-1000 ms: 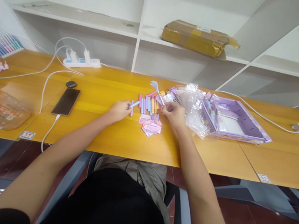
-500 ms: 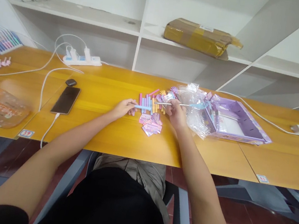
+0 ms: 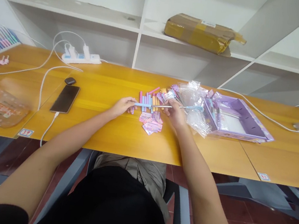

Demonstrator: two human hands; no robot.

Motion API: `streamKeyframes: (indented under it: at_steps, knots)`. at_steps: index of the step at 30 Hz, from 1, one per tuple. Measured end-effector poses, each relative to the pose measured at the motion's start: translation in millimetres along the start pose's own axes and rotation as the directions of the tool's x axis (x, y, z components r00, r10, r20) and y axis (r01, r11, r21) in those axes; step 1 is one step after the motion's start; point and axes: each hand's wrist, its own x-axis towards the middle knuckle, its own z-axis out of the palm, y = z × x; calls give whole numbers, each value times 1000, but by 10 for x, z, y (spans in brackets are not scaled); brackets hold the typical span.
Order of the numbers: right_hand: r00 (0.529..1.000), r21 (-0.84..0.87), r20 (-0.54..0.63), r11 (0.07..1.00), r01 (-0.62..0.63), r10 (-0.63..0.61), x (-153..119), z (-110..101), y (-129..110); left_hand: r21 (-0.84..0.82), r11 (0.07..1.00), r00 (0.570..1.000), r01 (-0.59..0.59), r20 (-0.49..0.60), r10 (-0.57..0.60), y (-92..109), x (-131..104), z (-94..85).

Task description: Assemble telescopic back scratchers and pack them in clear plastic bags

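Note:
My left hand (image 3: 124, 107) grips a light blue tube (image 3: 142, 105) by its left end. My right hand (image 3: 173, 111) holds a thin metal rod with a light blue hand-shaped end (image 3: 195, 107). The rod's left tip meets the tube's right end, in one line with it. Beneath them several pink, purple, blue and orange tubes (image 3: 140, 97) lie side by side on the table. Small pink and purple cards (image 3: 151, 126) lie just in front of the tubes. Hand-shaped pieces (image 3: 163, 91) in several colours lie behind my right hand, beside clear plastic wrapping (image 3: 193, 96).
A purple box (image 3: 258, 128) stands at the right. To the left are a phone (image 3: 65, 99), a black case (image 3: 70, 81), an orange bag (image 3: 2, 108) and a power strip (image 3: 81, 58) with cables. A taped parcel (image 3: 199, 32) sits on the shelf.
The rod and the light blue tube have come into line, with the rod's tip now at the tube's end. Before, the tip was apart from the tube, above and right of its end.

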Motion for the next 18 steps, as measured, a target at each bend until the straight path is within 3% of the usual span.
streamKeyframes:
  at_steps: [4, 9, 18]
  knots:
    - [1000, -50, -11, 999, -6, 5, 0, 15, 23, 181, 978, 993, -102, 79, 89, -51, -55, 26]
    - [991, -25, 104, 996, -85, 87, -8, 20, 36, 439, 879, 983, -185, 79, 168, -66, -146, 68]
    - [982, 108, 171, 989, -105, 86, -32, 36, -48, 390, 895, 976, -218, 117, 186, -57, -187, 122]
